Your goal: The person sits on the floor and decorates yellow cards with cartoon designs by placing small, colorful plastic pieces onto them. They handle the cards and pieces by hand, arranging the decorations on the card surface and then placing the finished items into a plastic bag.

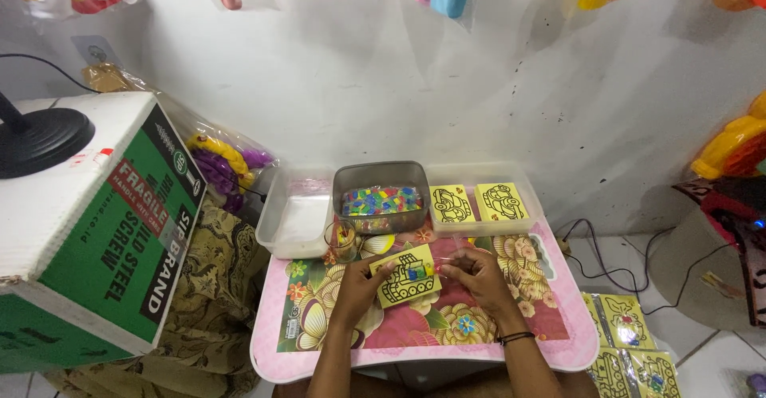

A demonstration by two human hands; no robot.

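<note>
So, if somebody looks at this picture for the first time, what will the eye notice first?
Probably the yellow card with a black line drawing, held by the left hand and the right hand over the pink flowered table. Behind it stands a grey tub of small bright pieces, and a large green and white carton fills the left side.

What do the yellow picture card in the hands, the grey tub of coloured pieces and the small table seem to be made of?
Yellow card: probably thin card, matt, held flat by the left hand and right hand.
Grey tub: likely plastic, see-through walls.
Table: looks like plastic, glossy printed flower top, rounded pink rim.
</note>
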